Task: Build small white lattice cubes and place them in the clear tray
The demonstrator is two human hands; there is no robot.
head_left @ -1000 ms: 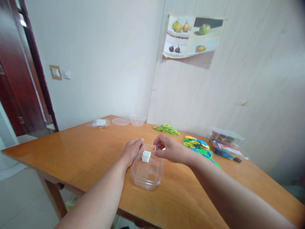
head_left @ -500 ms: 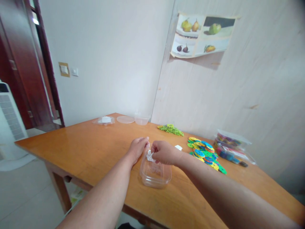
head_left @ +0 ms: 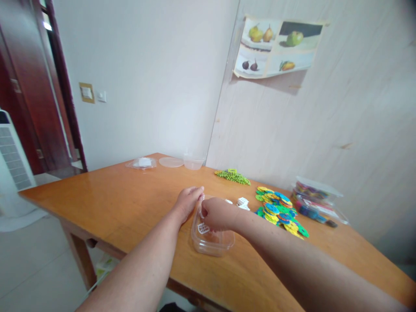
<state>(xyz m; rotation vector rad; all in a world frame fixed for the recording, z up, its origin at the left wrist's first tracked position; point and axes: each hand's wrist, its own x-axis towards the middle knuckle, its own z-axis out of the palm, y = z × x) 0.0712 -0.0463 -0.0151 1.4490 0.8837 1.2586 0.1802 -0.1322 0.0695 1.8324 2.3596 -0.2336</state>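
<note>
A clear plastic box (head_left: 211,248), with no lid on, stands on the wooden table in front of me. My left hand (head_left: 189,201) grips its far left rim with closed fingers. Over the box is my right hand (head_left: 218,214), its fingers curled together and reaching down inside. Whatever those fingers pinch is hidden from this side. Just below them, a small white grid-patterned piece (head_left: 203,228) shows within the box. More small white pieces (head_left: 242,203) lie on the table just beyond my right wrist.
Colourful plastic discs (head_left: 279,210) lie piled to the right, beside stacked clear boxes (head_left: 316,199) with coloured contents. Farther back are a green bundle (head_left: 232,176), a clear tub (head_left: 194,162), a round lid (head_left: 171,162) and a clear package (head_left: 143,163). The wooden table (head_left: 130,203) ends at a wall.
My right hand has shifted slightly left and lower into the box. The white grid piece now shows below its fingers, and more of the white pieces on the table are visible. My left hand stays put.
</note>
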